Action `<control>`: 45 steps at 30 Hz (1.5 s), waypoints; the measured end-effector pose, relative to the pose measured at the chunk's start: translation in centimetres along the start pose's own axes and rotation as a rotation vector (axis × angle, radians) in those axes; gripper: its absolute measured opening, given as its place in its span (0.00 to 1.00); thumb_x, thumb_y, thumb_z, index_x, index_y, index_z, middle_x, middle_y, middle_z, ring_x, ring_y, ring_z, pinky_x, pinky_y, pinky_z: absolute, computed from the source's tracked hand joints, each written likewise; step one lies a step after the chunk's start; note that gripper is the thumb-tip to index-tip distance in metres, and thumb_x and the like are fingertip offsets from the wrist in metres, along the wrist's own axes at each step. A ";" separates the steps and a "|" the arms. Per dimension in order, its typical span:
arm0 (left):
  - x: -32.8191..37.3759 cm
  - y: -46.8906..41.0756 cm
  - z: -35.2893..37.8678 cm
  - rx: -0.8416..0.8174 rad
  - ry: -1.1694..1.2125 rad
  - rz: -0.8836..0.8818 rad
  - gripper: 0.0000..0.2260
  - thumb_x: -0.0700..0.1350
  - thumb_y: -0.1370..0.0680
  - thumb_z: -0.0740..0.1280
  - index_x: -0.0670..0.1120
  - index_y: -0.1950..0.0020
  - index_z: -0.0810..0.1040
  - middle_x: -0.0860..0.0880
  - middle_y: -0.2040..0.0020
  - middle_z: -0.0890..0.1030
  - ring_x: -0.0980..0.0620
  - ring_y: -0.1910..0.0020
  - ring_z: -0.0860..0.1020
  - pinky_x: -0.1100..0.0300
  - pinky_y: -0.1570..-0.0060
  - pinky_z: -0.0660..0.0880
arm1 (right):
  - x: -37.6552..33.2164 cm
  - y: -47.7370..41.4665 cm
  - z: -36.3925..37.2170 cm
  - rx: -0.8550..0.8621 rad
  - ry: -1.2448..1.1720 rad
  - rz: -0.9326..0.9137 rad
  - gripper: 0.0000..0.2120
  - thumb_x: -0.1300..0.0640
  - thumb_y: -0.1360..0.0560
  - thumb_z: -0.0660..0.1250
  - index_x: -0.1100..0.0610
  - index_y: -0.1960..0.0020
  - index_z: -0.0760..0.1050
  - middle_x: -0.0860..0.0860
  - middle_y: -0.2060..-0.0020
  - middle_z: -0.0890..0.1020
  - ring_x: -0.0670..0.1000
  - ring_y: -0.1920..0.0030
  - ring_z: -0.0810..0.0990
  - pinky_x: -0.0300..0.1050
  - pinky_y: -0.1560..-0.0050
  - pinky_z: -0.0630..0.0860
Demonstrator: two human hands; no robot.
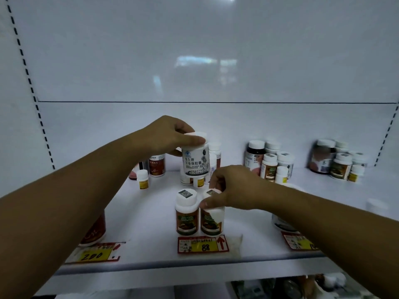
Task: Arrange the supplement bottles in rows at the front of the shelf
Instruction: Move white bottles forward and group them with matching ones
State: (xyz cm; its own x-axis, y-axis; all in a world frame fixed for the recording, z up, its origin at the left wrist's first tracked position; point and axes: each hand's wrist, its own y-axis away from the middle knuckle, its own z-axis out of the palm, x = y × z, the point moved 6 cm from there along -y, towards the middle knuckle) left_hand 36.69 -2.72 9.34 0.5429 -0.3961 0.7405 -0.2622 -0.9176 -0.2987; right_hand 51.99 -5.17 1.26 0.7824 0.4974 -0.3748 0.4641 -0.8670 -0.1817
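Your left hand (170, 134) is gripping the white-labelled bottle (195, 162) by its cap, holding it upright behind the front pair. Your right hand (233, 186) is pinching the cap of a brown-labelled bottle (211, 223). That bottle is standing at the front of the shelf (151, 212), just beside its twin (186, 219) and behind the price tag (203, 244) marked 88. The other bottles (272, 165) are standing clustered at the back right.
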 end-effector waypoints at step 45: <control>7.1 -5.0 17.4 -0.185 -0.504 -0.153 0.10 0.53 0.27 0.69 0.48 0.53 0.81 0.48 0.54 0.83 0.49 0.54 0.80 0.57 0.54 0.78 | 18.7 8.7 -8.0 -0.202 -0.071 0.049 0.30 0.39 0.41 0.76 0.44 0.44 0.68 0.40 0.50 0.75 0.43 0.51 0.76 0.38 0.55 0.76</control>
State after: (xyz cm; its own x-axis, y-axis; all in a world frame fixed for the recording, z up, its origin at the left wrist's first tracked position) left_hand 55.73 -1.48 5.67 0.8880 -0.2672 0.3743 -0.2617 -0.9629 -0.0665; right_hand 74.02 -3.17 -0.05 0.7780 0.4454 -0.4432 0.5058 -0.8624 0.0212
